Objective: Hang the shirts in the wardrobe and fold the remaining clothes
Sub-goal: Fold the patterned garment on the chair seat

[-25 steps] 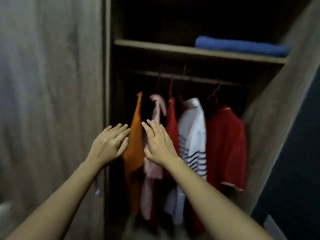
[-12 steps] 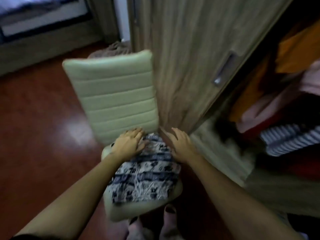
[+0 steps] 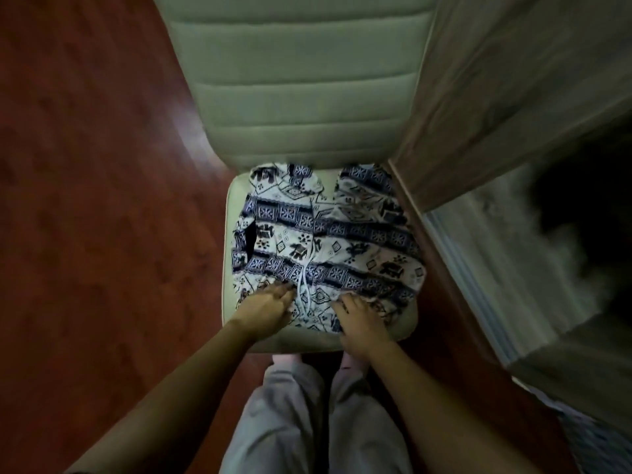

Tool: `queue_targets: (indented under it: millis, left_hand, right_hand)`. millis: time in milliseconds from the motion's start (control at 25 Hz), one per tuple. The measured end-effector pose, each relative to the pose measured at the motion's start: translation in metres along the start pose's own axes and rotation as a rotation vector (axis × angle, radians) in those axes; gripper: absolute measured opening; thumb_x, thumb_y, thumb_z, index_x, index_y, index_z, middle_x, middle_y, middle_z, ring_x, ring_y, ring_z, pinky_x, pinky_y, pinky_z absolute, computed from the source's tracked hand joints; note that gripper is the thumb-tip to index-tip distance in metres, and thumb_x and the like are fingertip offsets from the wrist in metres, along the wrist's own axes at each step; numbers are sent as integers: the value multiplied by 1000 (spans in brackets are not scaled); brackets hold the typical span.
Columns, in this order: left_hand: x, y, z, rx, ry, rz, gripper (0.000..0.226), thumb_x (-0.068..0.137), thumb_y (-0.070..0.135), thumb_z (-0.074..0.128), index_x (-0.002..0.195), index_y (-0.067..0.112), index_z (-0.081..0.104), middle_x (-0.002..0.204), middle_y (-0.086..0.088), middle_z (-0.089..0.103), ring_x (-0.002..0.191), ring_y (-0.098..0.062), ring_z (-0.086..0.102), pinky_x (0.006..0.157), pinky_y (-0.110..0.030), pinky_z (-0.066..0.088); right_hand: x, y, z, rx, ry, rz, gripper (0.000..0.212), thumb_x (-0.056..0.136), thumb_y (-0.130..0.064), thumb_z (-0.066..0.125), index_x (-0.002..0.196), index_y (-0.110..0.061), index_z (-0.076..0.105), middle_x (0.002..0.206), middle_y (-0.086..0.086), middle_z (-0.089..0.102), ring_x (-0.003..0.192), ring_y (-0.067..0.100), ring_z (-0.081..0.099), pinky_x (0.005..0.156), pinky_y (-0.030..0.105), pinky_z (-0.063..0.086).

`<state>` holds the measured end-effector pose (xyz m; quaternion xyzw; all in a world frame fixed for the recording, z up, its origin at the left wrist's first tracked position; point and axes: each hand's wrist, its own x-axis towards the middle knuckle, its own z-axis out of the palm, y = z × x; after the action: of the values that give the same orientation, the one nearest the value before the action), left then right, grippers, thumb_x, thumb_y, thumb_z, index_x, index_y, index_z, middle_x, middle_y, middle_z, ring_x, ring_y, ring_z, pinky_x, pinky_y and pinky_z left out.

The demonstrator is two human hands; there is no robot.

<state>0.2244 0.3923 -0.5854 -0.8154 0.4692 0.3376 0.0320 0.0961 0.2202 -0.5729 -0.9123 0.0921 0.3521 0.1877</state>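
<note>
A blue-and-white patterned garment (image 3: 328,241) with a white drawstring lies crumpled on the seat of a pale green chair (image 3: 301,97). Both hands are on its near edge, one on each side of the drawstring. My left hand (image 3: 266,309) rests on the cloth with its fingers stretched toward the drawstring. My right hand (image 3: 359,323) has its fingers bent into the fabric at the near right edge and pinches it. The wardrobe door (image 3: 513,97) stands open just right of the chair.
Dark red wooden floor (image 3: 102,234) spreads to the left of the chair. The wardrobe's dark interior (image 3: 581,200) is at the right, with striped cloth (image 3: 598,439) at the lower right corner. My legs in grey trousers (image 3: 307,422) stand right in front of the seat.
My view swung from the hanging shirts in the wardrobe down to the chair. Both hands left the hangers and came down onto the patterned garment, moving to its near edge.
</note>
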Motion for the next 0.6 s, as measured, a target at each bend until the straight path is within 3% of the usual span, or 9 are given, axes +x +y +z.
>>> queue_targets:
  millis: [80, 160, 240, 320, 360, 440, 480, 600]
  left_hand:
    - [6, -1, 15, 64, -45, -34, 66, 93, 39, 48, 148, 14, 23, 158, -4, 14, 143, -25, 21, 114, -44, 24]
    - [11, -5, 25, 129, -32, 1, 78, 82, 48, 61, 145, 13, 31, 156, -6, 22, 139, -27, 29, 109, -51, 33]
    - [12, -11, 28, 188, -73, 56, 84, 60, 50, 80, 129, 10, 53, 140, -11, 48, 119, -29, 53, 86, -50, 53]
    - [11, -11, 27, 237, -26, 103, 69, 55, 34, 86, 114, 8, 62, 120, -12, 61, 100, -28, 62, 64, -40, 59]
    - [10, -7, 20, 204, -25, 110, 60, 65, 23, 81, 118, 7, 59, 119, -14, 60, 100, -29, 61, 63, -38, 59]
    - [8, 3, -6, 149, -16, 48, 50, 87, 14, 59, 134, 7, 44, 134, -15, 48, 114, -31, 53, 77, -40, 54]
    - [6, 7, -23, 138, 6, 15, 46, 92, 17, 51, 136, 9, 39, 137, -13, 45, 117, -30, 52, 78, -39, 50]
    - [-11, 27, -103, 142, 122, 12, 39, 87, 17, 45, 126, 13, 47, 118, -8, 59, 101, -30, 59, 64, -32, 42]
  right_hand:
    - [10, 3, 18, 6, -14, 33, 73, 81, -16, 64, 143, -18, 25, 148, 7, 23, 133, 30, 25, 103, 41, 36]
    - [20, 3, 32, -46, -21, 58, 78, 74, -8, 69, 140, -18, 29, 146, 11, 26, 129, 32, 30, 96, 42, 43]
    - [28, -1, 33, -100, 87, 45, 69, 63, -8, 78, 125, -16, 50, 129, 14, 48, 110, 33, 50, 77, 40, 53]
    - [25, -4, 19, -184, 170, 40, 53, 63, -13, 80, 112, -16, 59, 109, 12, 60, 89, 30, 63, 62, 35, 54]
    - [21, -3, 9, -160, 154, 45, 48, 76, -12, 69, 120, -16, 52, 115, 11, 58, 92, 30, 63, 67, 35, 53]
    - [8, 4, -16, -85, 125, 18, 51, 89, -11, 48, 136, -22, 33, 130, 7, 50, 101, 31, 62, 78, 37, 50]
    - [-2, 9, -33, -36, 137, 0, 56, 87, -11, 46, 138, -26, 29, 133, 4, 48, 103, 32, 61, 80, 38, 50]
    - [-44, 16, -103, 63, 152, -71, 67, 78, -11, 47, 137, -38, 30, 135, -1, 51, 109, 31, 59, 83, 39, 50]
